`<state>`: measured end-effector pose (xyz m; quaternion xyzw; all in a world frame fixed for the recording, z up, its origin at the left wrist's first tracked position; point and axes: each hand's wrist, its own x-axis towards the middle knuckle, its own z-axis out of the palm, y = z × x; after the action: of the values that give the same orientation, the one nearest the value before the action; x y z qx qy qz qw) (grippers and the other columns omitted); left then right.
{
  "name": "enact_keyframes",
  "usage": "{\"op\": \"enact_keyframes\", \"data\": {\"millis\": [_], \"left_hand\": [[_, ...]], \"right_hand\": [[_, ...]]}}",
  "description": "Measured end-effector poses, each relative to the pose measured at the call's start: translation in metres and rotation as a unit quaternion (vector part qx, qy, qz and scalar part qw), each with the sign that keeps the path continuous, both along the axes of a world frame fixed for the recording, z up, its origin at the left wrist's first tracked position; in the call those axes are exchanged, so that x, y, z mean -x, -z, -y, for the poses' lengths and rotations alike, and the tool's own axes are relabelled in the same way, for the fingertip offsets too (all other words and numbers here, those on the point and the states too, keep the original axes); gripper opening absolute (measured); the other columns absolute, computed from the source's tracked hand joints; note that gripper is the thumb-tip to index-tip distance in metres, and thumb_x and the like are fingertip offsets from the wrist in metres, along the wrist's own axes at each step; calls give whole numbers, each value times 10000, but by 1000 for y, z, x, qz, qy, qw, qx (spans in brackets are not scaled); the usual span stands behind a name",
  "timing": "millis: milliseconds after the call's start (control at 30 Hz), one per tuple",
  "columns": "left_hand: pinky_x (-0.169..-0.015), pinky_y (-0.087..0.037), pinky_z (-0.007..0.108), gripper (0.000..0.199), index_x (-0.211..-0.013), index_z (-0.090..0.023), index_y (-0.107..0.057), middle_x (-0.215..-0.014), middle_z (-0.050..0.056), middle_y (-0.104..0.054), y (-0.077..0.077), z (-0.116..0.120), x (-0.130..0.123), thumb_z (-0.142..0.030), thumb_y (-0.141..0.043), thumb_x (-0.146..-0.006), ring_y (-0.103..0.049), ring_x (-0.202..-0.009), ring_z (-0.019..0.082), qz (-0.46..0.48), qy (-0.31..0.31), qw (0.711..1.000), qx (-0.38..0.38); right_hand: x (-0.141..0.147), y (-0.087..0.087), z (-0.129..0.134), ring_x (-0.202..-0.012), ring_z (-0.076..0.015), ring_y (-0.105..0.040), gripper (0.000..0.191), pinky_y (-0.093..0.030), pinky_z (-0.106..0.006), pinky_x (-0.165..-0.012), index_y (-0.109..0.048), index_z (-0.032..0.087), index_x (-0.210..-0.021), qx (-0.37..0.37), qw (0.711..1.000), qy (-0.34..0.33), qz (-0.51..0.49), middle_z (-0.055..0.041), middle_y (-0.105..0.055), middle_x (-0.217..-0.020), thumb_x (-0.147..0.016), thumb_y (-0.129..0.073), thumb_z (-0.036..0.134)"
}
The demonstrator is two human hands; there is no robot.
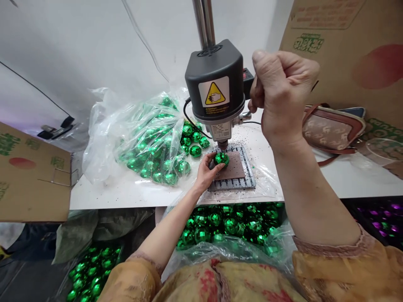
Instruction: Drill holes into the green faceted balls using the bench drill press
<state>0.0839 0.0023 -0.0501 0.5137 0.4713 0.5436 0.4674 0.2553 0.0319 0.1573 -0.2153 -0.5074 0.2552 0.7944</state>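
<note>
My left hand (206, 171) pinches a shiny green faceted ball (221, 159) between thumb and fingers. The ball sits on a brown pad (234, 167) over the slotted metal base (251, 180), just under the chuck (223, 144) of a small black bench drill press (214, 79). My right hand (283, 84) is raised beside the machine's head, closed in a fist around its feed lever (245, 117). Most of that lever is hidden by the fingers. Dark specks of debris lie scattered about the base. Whether a bit touches the ball I cannot tell.
A clear plastic bag (103, 138) of green balls spills onto the white table (103, 195) at left. More green balls (231, 224) fill a lined container below the table edge. A handbag (333, 128) and cardboard boxes (34, 176) stand to the sides.
</note>
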Motion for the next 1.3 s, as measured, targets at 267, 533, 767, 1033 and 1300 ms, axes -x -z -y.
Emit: {"op": "enact_keyframes", "data": {"millis": [267,533,767,1033,1300], "left_hand": [[-1058,-459,414,539,-1132,-199,-684,-1098,80,-709,-10,6,-8,-288,-911,-651,-643,-1107,263,-53,14,998,-25],[-971,-488,391,478,-1096,-210,-666,-1052,70,-709,-13,13,-22,-294,-890,-682,-652,-1011,246,-17,16,1000,-10],[-972,-493,390,498,-1106,-201,-654,-1100,81,-709,-8,9,-19,-319,-899,-689,-658,-1042,245,-19,22,999,-19],[-957,-517,397,579,-1159,-191,-601,-1121,91,-701,5,4,-17,-491,-861,-737,-668,-1050,241,-86,25,994,-57],[-955,-528,395,593,-1176,-196,-586,-1152,99,-695,12,3,-15,-511,-852,-750,-667,-1061,235,-90,28,993,-74]], "right_hand": [[2,-1,2,-379,-47,-270,453,-212,-259,-409,-399,200,-458,11,1000,25,14,64,-323,-418,-879,-564,172],[2,0,2,-376,-78,-258,467,-212,-298,-428,-409,213,-455,10,999,30,18,53,-334,-407,-887,-562,127],[2,12,10,-409,-85,-289,467,-242,-308,-468,-383,230,-495,-8,996,64,58,56,-324,-464,-922,-574,218],[4,44,20,-445,-37,-382,508,-282,-238,-479,-356,177,-508,-66,989,121,48,47,-236,-507,-951,-578,287],[-2,79,20,-411,-38,-347,555,-317,-258,-430,-228,160,-499,-135,979,118,95,46,-258,-463,-946,-548,235]]}}
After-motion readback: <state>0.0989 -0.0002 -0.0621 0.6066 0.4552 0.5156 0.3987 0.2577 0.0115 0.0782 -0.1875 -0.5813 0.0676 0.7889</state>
